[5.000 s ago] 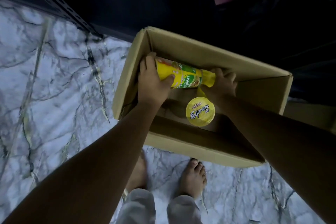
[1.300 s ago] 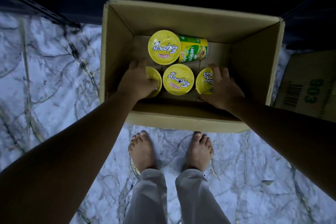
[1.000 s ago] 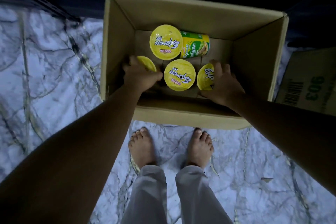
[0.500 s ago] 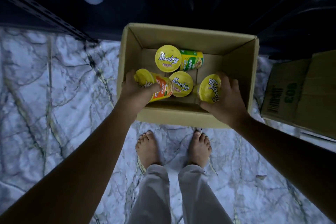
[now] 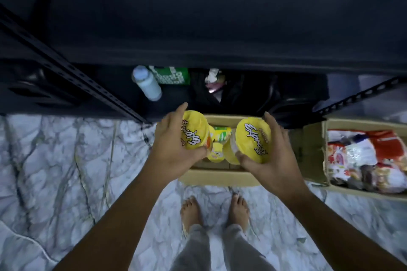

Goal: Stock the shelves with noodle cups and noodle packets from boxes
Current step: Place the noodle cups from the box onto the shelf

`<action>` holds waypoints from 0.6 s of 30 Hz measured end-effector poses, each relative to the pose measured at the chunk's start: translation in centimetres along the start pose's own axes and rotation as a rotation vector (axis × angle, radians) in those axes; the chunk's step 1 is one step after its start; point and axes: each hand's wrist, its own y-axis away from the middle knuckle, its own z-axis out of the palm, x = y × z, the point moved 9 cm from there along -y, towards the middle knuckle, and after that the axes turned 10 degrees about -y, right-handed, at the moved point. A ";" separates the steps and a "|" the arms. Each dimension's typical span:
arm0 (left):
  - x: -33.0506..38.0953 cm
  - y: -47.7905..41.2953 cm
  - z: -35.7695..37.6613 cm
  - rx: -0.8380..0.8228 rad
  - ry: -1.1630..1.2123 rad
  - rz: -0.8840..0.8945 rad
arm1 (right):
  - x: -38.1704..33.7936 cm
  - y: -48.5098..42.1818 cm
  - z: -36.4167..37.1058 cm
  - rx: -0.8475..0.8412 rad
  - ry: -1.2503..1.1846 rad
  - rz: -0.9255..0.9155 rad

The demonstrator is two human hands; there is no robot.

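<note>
My left hand (image 5: 170,149) grips a yellow-lidded noodle cup (image 5: 195,131) raised above the open cardboard box (image 5: 217,177) on the floor. My right hand (image 5: 273,156) grips a second yellow noodle cup (image 5: 253,139), also lifted over the box. Two more cups (image 5: 217,154) remain inside the box, partly hidden behind the held ones. The dark shelf unit (image 5: 198,17) stands directly behind the box.
A second cardboard box (image 5: 317,156) with red and white noodle packets (image 5: 363,156) sits at the right. On the lowest shelf are a pale bottle (image 5: 146,82) and a green carton (image 5: 172,75). A perforated black shelf post (image 5: 72,70) slants at left. My bare feet stand on marble floor (image 5: 55,171).
Both hands have lifted their cups up out of the box, and my view has risen to take in the shelf and the packet box at right.
</note>
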 end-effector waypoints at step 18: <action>28.4 15.4 -35.0 0.362 0.248 0.680 | -42.5 10.4 -16.3 0.239 -0.256 -0.680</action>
